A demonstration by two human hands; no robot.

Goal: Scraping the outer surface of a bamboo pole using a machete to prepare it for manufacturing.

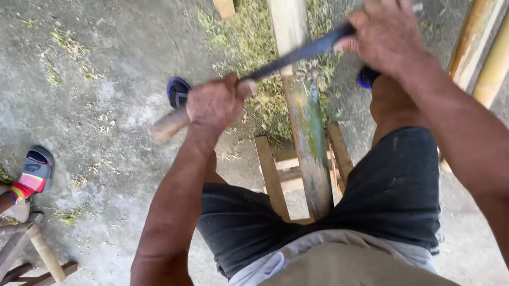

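Firmly gripped blade (pixel 296 57), hands (pixel 217 102) at either end, across bamboo pole (pixel 305 130)

A rough grey concrete floor (pixel 94 46) lies in daylight, strewn with pale green shavings (pixel 251 40). A weathered wooden frame stool (pixel 8 270) stands at the left. Two long yellow bamboo poles (pixel 498 22) lie at the right edge.

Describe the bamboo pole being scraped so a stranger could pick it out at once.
Start at the wooden stand between the seated person's knees. The bamboo pole lies along it, running away from the camera, with a dark blade held across it. Unlike the yellow poles lying at the right, it shows a green patch and pale scraped wood.
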